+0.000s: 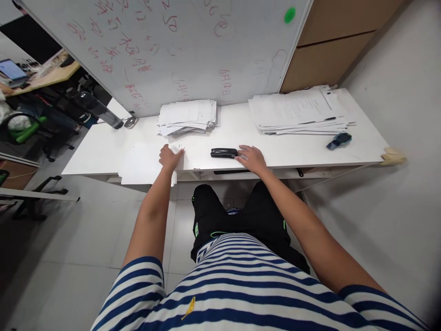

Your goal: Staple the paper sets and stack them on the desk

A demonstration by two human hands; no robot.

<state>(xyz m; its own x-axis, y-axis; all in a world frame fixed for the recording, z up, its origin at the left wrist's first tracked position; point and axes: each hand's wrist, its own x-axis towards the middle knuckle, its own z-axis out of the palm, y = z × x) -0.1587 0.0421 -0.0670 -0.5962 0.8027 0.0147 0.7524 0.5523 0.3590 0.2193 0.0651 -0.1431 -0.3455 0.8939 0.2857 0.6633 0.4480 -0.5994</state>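
A white desk (296, 151) stands against a scribbled whiteboard (193, 46) on pale floor tiles (86, 239).

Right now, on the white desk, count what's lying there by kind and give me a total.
Paper stacks: 3 (under the left hand, back middle, back right)
Black stapler, touched by the right hand: 1
Small dark blue device: 1
Total: 5
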